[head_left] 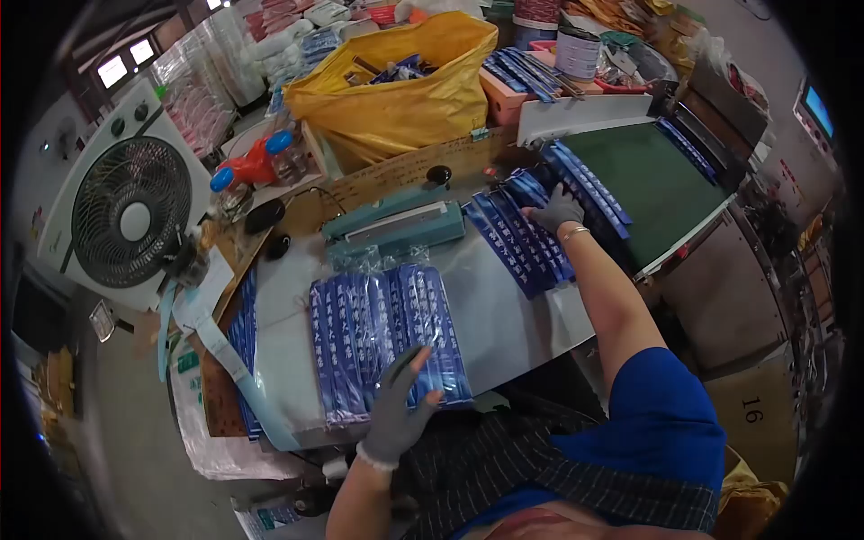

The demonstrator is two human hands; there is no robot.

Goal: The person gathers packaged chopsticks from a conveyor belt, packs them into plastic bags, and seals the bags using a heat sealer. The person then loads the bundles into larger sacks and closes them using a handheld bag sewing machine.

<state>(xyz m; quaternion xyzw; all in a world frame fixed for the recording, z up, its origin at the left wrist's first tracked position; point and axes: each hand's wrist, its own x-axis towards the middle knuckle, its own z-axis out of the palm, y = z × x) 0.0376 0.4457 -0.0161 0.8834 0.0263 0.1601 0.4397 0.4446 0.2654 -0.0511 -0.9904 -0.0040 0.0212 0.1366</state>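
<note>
Several blue printed packets (373, 337) lie side by side in clear plastic on the pale worktop. Over their lower right part is my left hand (402, 409), in a grey glove with bare fingertips, its thumb and fingers apart and nothing between them. My right hand (560, 212), gloved alike, reaches to the upper end of another group of blue packets (517, 238), beside the green belt; its fingers are partly hidden against the packets. More blue packets (589, 184) rest along the belt's left edge. A teal sealing device (396, 225) stands between the two groups.
A white fan (135, 216) stands at the left. Behind the worktop is a yellow sack (396, 99), with bottles with blue caps (283, 157) to its left. The green conveyor belt (652, 189) carries packets at its far right. A paper strip (236, 364) hangs near the left edge.
</note>
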